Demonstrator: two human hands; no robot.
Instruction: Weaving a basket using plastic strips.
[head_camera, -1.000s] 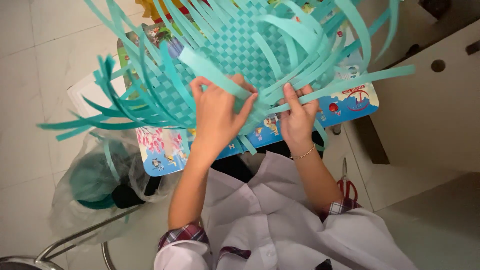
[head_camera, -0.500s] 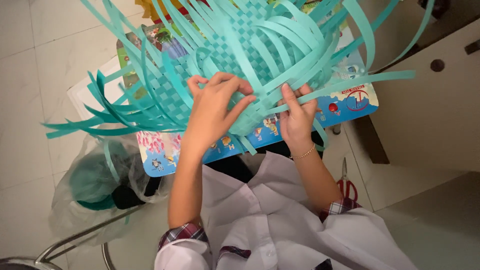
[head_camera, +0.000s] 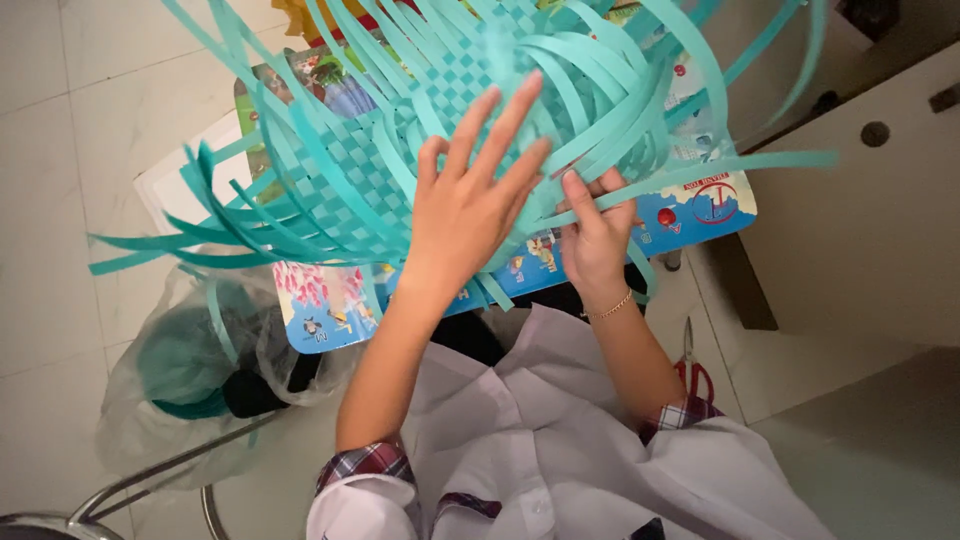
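Two hands, left (head_camera: 470, 215) and right (head_camera: 597, 232), on one teal woven mat (head_camera: 350, 170)

I have a small table (head_camera: 700, 215) in front of me. Its top is blue with bright cartoon pictures. A big teal woven mat (head_camera: 400, 150) of flat strips lies right on it and hides most of the top. Long loose strips stick out over every edge. The table stands on a pale tile floor (head_camera: 60, 120). On the floor at my near left sits a clear plastic bag (head_camera: 170, 390) with teal stuff inside. Red scissors (head_camera: 692, 368) lie on the floor at my near right.
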